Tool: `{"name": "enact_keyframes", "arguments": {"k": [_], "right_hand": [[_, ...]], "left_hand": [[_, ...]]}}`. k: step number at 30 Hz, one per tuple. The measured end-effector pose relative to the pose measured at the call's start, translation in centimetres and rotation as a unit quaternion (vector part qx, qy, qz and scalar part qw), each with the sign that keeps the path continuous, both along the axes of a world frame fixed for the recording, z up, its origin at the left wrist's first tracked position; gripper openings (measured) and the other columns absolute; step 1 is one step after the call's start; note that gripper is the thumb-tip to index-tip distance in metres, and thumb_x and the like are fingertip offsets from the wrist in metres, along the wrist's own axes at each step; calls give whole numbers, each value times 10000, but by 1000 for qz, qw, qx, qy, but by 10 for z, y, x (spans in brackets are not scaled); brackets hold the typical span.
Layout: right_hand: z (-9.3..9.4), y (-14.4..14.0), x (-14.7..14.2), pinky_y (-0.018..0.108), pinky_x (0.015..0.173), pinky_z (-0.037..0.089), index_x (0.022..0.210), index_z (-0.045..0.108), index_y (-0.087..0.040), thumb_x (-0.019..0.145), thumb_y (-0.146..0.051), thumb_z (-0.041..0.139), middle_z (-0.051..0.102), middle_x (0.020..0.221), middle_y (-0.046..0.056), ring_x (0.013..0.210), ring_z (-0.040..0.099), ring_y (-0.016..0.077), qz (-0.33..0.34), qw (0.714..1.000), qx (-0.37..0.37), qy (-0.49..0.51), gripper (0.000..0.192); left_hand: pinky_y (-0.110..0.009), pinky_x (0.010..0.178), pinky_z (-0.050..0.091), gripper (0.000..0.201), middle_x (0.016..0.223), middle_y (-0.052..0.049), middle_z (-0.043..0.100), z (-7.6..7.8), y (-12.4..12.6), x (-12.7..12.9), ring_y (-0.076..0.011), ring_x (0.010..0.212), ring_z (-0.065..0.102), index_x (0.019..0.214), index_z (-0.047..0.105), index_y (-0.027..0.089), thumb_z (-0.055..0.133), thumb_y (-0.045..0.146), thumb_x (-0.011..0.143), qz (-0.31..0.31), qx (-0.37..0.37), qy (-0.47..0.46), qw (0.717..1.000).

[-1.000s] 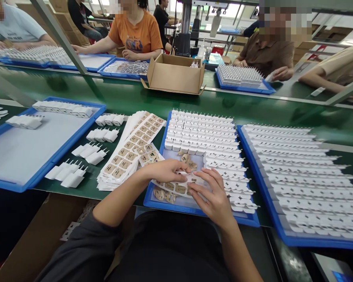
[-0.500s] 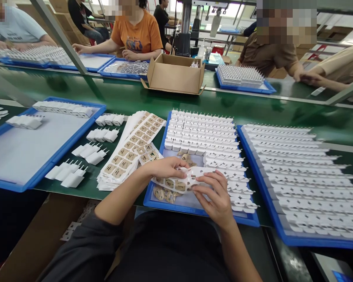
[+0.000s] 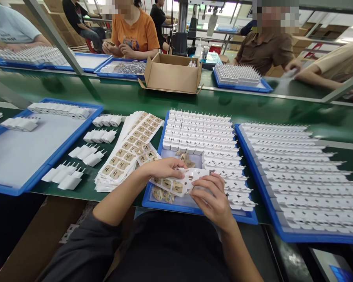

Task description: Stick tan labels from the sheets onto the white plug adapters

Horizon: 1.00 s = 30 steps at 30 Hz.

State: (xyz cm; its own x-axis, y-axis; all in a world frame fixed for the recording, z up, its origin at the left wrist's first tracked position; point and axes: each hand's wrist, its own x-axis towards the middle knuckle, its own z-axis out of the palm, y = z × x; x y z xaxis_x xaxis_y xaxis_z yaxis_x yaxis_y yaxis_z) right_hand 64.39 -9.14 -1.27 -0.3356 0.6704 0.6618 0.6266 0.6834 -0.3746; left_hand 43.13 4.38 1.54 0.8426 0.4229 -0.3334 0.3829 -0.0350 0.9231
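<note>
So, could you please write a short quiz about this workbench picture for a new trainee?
1. True or false: both hands hold the same sticker sheet.
2. Which tray lies under the hands? A) the middle blue tray B) the left blue tray C) the right blue tray
3. What stands on the green belt straight beyond the middle tray?

Key
1. True: the left hand pinches the sheet's left part and the right hand its right end.
2. A; it also carries rows of white chargers.
3. An open cardboard box.
</note>
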Motion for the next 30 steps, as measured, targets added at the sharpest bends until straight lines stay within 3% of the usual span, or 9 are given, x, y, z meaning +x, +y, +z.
{"name": "enact_keyframes", "arguments": {"k": [2,5,8,11,16,23,27,28,30], "right_hand": [[0,-7,8,511,1011,425,968,651,-236,908,-67,644,726,1006,57,987,621,246,28,997,-32,60,180],[-2,-20,22,502,941,480,977,632,-229,886,-51,608,698,944,57,933,629,245,24,984,-45,171,201],[-3,-30,35,505,892,504,968,651,-231,872,-55,618,680,884,47,871,629,245,-34,969,-26,245,203],[-1,-35,41,509,873,516,937,670,-237,873,-79,639,671,847,38,821,625,239,-85,957,-5,278,174],[2,-37,42,494,857,532,922,679,-237,884,-100,645,667,818,30,790,632,230,-110,948,0,299,146],[-3,-35,37,431,836,525,931,678,-235,884,-82,651,668,942,55,927,633,245,-126,955,-18,269,162],[-5,-31,33,435,814,531,974,664,-239,897,-84,631,677,946,57,915,646,248,-124,963,-20,237,176],[-5,-31,32,447,824,528,992,661,-241,893,-73,631,688,922,51,901,651,249,-123,967,-6,225,197],[-5,-29,30,472,844,521,1011,662,-248,883,-55,638,707,883,41,874,656,251,-127,970,19,206,232]], "left_hand": [[-256,772,451,252,966,-4,712,0,0,-1,-188,875,635,1018,671,186,619,373,857,-17,42,27,999],[-309,868,447,260,1074,-36,738,2,-6,6,-244,997,663,1093,679,209,621,353,884,-17,169,117,978],[-405,968,404,334,1168,-82,716,4,-21,27,-314,1132,620,1174,653,205,695,331,868,23,333,189,923],[-459,990,384,393,1233,-114,663,4,-40,56,-328,1187,564,1242,603,182,683,375,909,44,468,162,868],[-446,913,430,482,1263,-162,608,2,-51,96,-334,1140,570,1327,509,129,667,339,923,59,575,150,802],[-419,859,496,211,1111,-159,642,-11,-39,121,-316,1066,637,1156,565,110,575,164,953,30,543,194,816],[-364,789,529,176,1134,-139,628,-10,-40,112,-282,1066,632,1108,560,151,512,81,954,24,539,176,823],[-362,806,535,166,1141,-129,627,-7,-39,105,-274,1066,630,1106,555,163,544,106,951,33,528,162,833],[-373,847,544,200,1148,-107,627,-1,-38,85,-255,1024,640,1093,549,183,652,211,924,86,453,103,881]]}}
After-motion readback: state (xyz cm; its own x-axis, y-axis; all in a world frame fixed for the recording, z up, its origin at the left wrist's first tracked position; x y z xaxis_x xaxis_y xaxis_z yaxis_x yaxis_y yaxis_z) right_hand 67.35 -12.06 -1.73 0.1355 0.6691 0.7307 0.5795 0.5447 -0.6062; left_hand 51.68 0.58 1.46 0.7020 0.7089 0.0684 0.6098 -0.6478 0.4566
